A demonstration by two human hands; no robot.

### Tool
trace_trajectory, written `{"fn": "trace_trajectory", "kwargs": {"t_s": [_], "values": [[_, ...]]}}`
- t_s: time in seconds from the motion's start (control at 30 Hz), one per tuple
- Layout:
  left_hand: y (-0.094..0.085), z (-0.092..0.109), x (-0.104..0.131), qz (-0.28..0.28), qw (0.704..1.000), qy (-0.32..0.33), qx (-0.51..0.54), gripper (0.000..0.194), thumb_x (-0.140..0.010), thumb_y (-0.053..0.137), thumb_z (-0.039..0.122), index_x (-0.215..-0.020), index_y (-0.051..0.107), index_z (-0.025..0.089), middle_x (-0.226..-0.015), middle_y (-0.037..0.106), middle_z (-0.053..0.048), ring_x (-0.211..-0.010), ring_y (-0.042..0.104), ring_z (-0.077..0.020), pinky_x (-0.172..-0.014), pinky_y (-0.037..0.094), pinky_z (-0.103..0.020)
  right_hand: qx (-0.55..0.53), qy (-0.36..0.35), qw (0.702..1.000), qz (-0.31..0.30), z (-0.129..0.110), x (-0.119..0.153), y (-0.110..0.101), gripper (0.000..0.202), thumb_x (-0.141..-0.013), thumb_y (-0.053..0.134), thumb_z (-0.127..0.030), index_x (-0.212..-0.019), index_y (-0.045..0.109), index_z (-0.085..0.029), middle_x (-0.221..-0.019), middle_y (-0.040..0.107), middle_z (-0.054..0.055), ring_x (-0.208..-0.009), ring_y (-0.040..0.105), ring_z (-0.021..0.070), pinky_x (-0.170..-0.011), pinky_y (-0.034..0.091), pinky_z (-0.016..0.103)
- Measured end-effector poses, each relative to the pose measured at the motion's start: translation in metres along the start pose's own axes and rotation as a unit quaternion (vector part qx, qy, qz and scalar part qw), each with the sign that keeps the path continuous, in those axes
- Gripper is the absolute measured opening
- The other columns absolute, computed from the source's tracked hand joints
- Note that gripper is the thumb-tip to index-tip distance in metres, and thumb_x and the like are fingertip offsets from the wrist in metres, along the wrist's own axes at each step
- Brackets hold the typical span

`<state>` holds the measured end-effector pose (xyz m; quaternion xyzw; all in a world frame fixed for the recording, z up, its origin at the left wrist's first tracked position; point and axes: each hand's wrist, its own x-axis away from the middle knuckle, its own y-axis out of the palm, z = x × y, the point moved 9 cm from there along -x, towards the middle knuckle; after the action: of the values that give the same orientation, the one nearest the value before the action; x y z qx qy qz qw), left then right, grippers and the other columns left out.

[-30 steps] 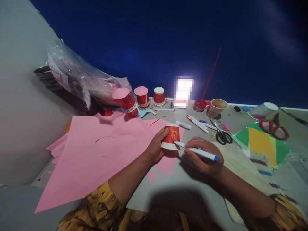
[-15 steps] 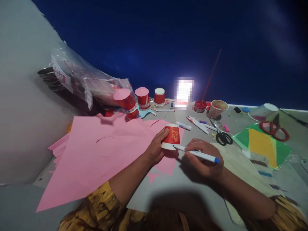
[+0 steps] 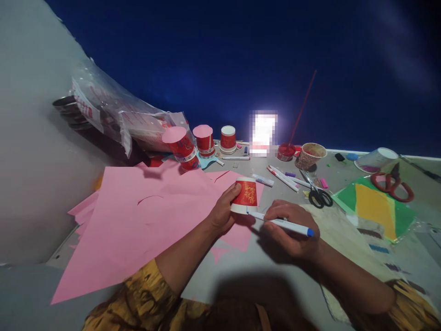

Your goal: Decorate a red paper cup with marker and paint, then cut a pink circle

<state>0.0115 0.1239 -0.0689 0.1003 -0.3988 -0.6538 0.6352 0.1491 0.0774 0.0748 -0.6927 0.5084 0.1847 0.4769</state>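
My left hand (image 3: 223,210) is closed around the left side of a red paper cup (image 3: 246,193), which is upside down and has gold characters and a white band at its lower rim. Pinched in my right hand (image 3: 292,227) is a white marker pen (image 3: 288,223) with a blue end. Its tip touches the white band, where a short blue line shows. Beneath the left forearm lie large pink paper sheets (image 3: 120,234) with a curved cut.
At the back stand red cups with pink tops (image 3: 203,141) and a plain upturned cup (image 3: 228,140). Black-handled scissors (image 3: 320,198), loose markers (image 3: 283,178), a stained paper cup (image 3: 311,156) and red-handled scissors (image 3: 392,187) lie to the right. A plastic bag (image 3: 138,124) leans at left.
The marker's tip has moved slightly down on the cup's white band, and a short blue line now shows above it. My left hand and the cup have barely moved.
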Motion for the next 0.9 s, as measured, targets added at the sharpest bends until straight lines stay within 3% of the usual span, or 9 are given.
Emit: {"fn": "trace_trajectory", "kwargs": {"t_s": [0.37,0.9], "values": [[0.0038,0.0016,0.0003,-0.003,1.000,0.005,0.015,0.047,-0.083,0.085,0.052,-0.108,0.070,0.014,-0.089,0.075,-0.009,-0.079,0.072,-0.0221,-0.080,0.058,-0.034,0.007,0.001,0.999,0.050,0.0042,0.0021,-0.0040,0.018,-0.091,0.068,-0.008,-0.103,0.070,-0.022,-0.079,0.078,0.003,-0.067,0.075,0.0199,-0.061,0.059,0.030],[0.0016,0.0007,-0.0004,-0.003,1.000,0.009,0.022,0.044,-0.085,0.084,0.050,-0.107,0.070,0.015,-0.087,0.073,-0.008,-0.076,0.072,-0.0224,-0.078,0.057,-0.034,-0.001,0.004,0.999,0.041,0.0031,0.0020,-0.0036,0.015,-0.091,0.068,-0.011,-0.101,0.070,-0.022,-0.078,0.078,0.003,-0.066,0.075,0.0199,-0.062,0.060,0.031]]}}
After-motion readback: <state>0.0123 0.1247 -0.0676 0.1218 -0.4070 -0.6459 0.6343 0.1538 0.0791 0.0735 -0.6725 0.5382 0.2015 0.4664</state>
